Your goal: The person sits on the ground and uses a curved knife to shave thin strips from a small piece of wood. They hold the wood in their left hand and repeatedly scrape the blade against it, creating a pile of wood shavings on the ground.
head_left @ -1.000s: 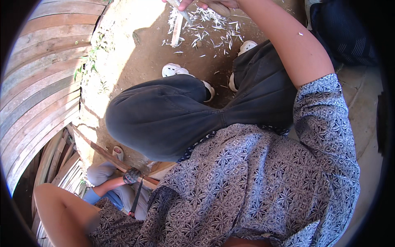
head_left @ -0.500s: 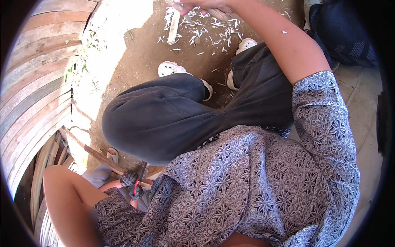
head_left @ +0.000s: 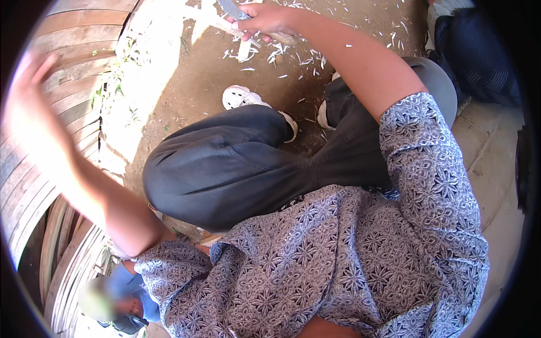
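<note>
My right hand (head_left: pixel 265 19) is closed around a knife, its wooden handle (head_left: pixel 283 38) showing below the fingers. The grey knife blade (head_left: pixel 231 9) points toward the upper left. Beneath this hand a pale wood strip (head_left: pixel 244 52) lies on the dirt among white shavings (head_left: pixel 276 54). Far out to the left, my left hand (head_left: pixel 31 76) is raised in front of the stacked boards. It is blurred and washed out by light, so its grip is unclear.
Stacked wooden boards (head_left: pixel 84 48) curve along the left side. Another person in a blue shirt (head_left: pixel 147 304) is at the lower left. My bent knee (head_left: pixel 186 180) and white clog (head_left: pixel 243 97) fill the middle. A dark mesh bag (head_left: pixel 476 56) rests at upper right.
My left arm has swung up and outward from the lower left. My right hand, with the knife, has come lower in view. The other person shows differently at the lower left.
</note>
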`<state>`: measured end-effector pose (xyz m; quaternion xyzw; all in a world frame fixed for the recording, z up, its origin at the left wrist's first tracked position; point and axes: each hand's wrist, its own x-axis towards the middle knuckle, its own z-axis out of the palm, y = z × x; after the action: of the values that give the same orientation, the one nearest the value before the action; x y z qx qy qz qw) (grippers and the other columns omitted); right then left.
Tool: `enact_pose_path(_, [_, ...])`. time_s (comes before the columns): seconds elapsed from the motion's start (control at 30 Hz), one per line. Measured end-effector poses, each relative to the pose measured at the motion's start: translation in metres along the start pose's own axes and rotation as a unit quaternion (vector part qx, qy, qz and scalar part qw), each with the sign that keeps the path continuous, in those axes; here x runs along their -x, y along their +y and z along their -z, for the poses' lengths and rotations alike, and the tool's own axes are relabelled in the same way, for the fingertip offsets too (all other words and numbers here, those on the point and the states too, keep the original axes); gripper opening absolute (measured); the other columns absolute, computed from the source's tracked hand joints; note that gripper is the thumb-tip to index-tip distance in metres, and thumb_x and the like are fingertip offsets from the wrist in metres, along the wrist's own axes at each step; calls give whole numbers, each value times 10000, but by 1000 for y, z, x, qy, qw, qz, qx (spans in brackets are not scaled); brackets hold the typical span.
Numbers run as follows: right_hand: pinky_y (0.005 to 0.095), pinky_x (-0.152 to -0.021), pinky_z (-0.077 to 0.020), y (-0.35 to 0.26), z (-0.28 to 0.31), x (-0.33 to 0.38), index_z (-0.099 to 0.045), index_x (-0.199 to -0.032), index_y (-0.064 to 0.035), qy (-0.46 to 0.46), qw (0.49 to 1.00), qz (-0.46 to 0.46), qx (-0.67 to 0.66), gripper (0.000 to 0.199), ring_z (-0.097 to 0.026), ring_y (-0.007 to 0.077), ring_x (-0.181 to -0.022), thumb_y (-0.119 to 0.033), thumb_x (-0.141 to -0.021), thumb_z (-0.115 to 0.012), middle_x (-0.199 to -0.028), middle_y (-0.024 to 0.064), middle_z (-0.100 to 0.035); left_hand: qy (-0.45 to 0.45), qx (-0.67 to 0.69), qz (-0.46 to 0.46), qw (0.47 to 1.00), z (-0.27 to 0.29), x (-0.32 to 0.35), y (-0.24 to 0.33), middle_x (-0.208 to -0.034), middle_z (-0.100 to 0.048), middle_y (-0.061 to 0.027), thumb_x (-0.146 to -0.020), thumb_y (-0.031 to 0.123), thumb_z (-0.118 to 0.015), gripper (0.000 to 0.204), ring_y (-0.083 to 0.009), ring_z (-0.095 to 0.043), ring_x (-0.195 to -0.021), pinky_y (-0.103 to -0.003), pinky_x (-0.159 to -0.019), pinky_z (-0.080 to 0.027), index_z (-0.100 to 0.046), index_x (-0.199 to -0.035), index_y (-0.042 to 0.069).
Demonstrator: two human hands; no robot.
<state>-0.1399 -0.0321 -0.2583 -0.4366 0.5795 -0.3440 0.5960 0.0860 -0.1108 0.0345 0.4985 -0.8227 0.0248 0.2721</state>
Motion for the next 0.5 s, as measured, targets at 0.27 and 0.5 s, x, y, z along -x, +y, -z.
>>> enact_pose_path(0.27, [277,-571,-524,7,-20,-39,-493,-1408,-99,-94,996,-3,5,474,-648,146,-1001,-287,-977,-554,-1205,85,-617,-316,-12,-214,924,-153,47,-47,-981,-721,-131,-891,411,-719,493,-292,-703,-846,-402,-756,-543,-586,-1273,129])
enact_pose_path(0.5, [260,-559,-471,38,-25,-44,-525,-1339,-87,-34,998,-41,-26,437,-635,104,-991,-286,-959,-612,-1140,61,-639,-364,22,-231,902,-184,64,-51,-876,-726,-110,-925,365,-682,301,-307,-699,-837,-410,-722,-530,-653,-1102,124])
